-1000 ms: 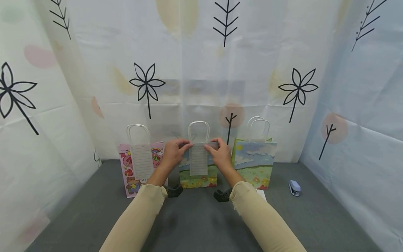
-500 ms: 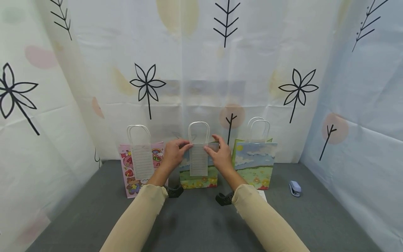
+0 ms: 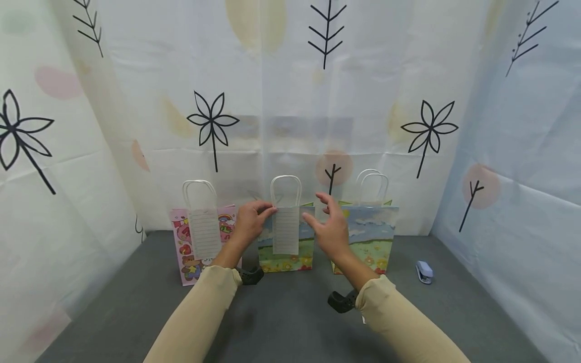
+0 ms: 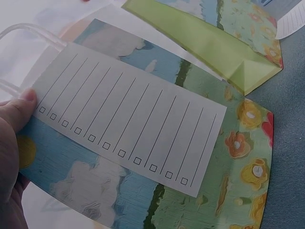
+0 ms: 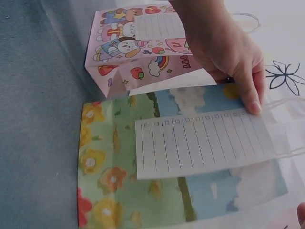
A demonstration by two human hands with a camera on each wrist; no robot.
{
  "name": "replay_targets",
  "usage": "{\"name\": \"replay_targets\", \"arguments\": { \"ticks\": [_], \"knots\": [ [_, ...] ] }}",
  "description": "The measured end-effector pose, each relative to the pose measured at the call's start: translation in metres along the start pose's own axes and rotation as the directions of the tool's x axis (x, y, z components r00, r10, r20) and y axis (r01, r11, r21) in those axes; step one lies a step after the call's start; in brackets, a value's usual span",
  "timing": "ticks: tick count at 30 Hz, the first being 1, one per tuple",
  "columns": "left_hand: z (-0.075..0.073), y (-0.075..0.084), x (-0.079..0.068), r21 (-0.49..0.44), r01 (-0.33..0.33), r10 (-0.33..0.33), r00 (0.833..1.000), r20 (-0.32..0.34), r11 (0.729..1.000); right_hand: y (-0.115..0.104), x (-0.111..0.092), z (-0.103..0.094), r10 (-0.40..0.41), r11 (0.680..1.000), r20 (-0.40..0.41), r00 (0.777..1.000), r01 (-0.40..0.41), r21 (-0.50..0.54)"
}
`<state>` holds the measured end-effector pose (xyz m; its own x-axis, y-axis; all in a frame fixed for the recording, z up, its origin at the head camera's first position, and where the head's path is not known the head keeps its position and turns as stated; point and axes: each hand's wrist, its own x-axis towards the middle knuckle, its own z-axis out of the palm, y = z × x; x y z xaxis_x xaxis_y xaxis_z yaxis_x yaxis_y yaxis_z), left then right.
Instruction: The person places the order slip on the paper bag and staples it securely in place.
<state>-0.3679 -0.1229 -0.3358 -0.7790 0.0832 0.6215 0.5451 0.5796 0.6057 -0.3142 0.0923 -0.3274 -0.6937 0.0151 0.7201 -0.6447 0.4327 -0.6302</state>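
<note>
The middle paper gift bag [image 3: 306,259], printed with sky, meadow and flowers, stands upright with white handles. A lined checklist sheet [image 3: 286,233] lies against its front, its top edge at the bag's rim. My left hand [image 3: 248,222] pinches the rim and the sheet's top corner; in the left wrist view its thumb [image 4: 27,98] presses on the sheet [image 4: 131,117]. To the right, my right hand [image 3: 333,229] is apart from bag and sheet, thumb and fingers spread, holding nothing. It partly covers a matching meadow bag [image 3: 372,237].
At left stands a pink cartoon bag [image 3: 188,267] with a lined sheet [image 3: 204,234] on its front. A lilac stapler [image 3: 424,272] lies on the grey tabletop [image 3: 290,322] at right. Another lined sheet [image 4: 293,21] shows at the left wrist view's corner. A patterned curtain [image 3: 290,136] hangs behind.
My right hand has let go of the sheet's right corner and the bag rim and moved right, in front of the right bag. My left hand keeps its pinch.
</note>
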Motion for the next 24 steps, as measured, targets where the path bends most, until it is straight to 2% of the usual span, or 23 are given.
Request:
{"name": "replay_targets", "arguments": {
  "ticks": [7, 11, 18, 24],
  "knots": [
    [0.001, -0.001, 0.001, -0.014, 0.003, -0.003, 1.000, 0.003, 1.000, 0.006, -0.012, -0.029, -0.059, 0.998, 0.000, 0.998, 0.059, -0.027],
    [0.001, -0.003, 0.001, -0.013, -0.004, 0.004, 1.000, 0.004, 1.000, 0.015, -0.022, -0.046, -0.057, 0.996, 0.013, 0.998, 0.058, -0.061],
    [0.002, -0.004, 0.000, -0.007, -0.010, 0.010, 1.000, 0.006, 1.000, 0.034, -0.040, -0.079, -0.099, 0.976, 0.014, 0.995, 0.100, -0.193],
    [0.001, -0.004, 0.001, -0.016, -0.014, 0.014, 1.000, 0.013, 1.000, 0.051, -0.058, -0.113, -0.053, 0.947, 0.018, 0.998, 0.056, -0.315]
  ]
}}
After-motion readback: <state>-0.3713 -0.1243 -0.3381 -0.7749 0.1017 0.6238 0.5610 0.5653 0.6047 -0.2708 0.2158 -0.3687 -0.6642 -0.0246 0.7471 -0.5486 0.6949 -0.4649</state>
